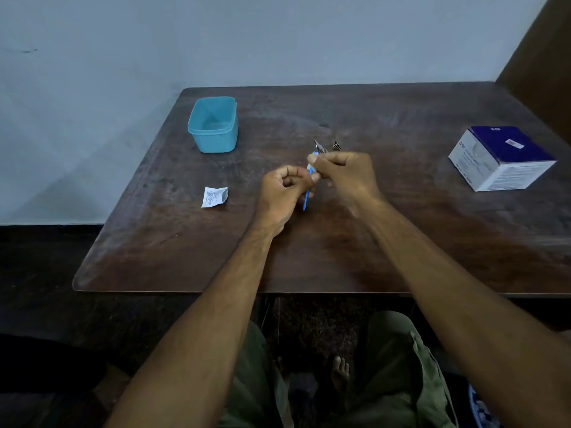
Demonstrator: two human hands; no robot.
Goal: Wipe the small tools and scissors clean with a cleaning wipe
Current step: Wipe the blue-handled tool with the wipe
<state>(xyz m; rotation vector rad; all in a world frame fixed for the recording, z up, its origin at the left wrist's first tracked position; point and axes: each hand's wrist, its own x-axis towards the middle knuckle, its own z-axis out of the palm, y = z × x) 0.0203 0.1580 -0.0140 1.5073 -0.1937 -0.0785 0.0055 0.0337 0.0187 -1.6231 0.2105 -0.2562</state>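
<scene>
Both hands meet over the middle of the dark wooden table [340, 248]. My left hand [282, 193] is closed around a thin blue-handled tool [306, 202], whose lower end sticks out below the fist. My right hand [343, 174] pinches the upper part of that tool, with a bit of white wipe [311, 159] showing at the fingertips. A dark metal tip [319, 147] pokes out above the right hand. Just beyond the right hand, another small dark metal tool [336, 146] lies on the table.
An open, empty turquoise plastic container [213, 125] stands at the back left. A torn white wipe sachet [214, 196] lies left of my hands. A blue and white box [502, 157] sits at the right. The wall is right behind the table.
</scene>
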